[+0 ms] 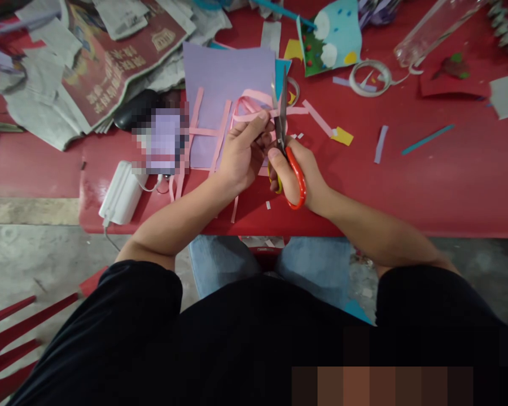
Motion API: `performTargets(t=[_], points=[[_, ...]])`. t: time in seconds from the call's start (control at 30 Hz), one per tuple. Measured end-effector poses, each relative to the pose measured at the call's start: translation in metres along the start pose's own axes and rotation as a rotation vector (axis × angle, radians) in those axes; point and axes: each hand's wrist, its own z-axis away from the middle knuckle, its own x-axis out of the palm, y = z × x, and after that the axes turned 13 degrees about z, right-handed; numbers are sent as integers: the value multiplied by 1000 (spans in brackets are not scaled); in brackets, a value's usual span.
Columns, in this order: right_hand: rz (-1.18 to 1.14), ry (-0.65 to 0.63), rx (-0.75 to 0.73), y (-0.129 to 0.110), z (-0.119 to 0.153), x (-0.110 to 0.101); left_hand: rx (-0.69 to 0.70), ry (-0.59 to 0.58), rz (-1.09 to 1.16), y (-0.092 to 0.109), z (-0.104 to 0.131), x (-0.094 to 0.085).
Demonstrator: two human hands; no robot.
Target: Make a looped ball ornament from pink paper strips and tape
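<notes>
My left hand (248, 146) is closed on a pink paper strip (291, 111), pinching it between thumb and fingers. My right hand (300, 172) grips scissors (297, 179) with orange-red and yellow handles. Their blades point away from me, slightly parted, with the strip crossing between them. Looped pink paper (248, 101) shows just beyond my left fingers. Under and behind the hands lies a sheet of purple paper (228, 70), with more pink strips (222, 135) across it. Tiny paper snippets (268, 205) lie on the red table near my right hand.
Crumpled newspapers (110, 73), a black object (138, 107) and a white power bank (122, 192) with cables are on the left. Rightward are a tape roll (370, 77), a painted card (332, 36), a clear plastic bottle (427, 34) and a yellow scrap (342, 136). The table's front edge (406, 234) runs before my lap.
</notes>
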Motion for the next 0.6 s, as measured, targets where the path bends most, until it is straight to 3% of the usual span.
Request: performTargets(t=[0.17, 0.33, 0.6], points=[[15, 39, -23, 7, -2, 4, -3, -156, 68, 1, -3, -3], [45, 33, -8, 5, -1, 5, 28, -37, 59, 1, -4, -1], [86, 49, 16, 4, -1, 4, 41, -62, 51, -2, -8, -7]])
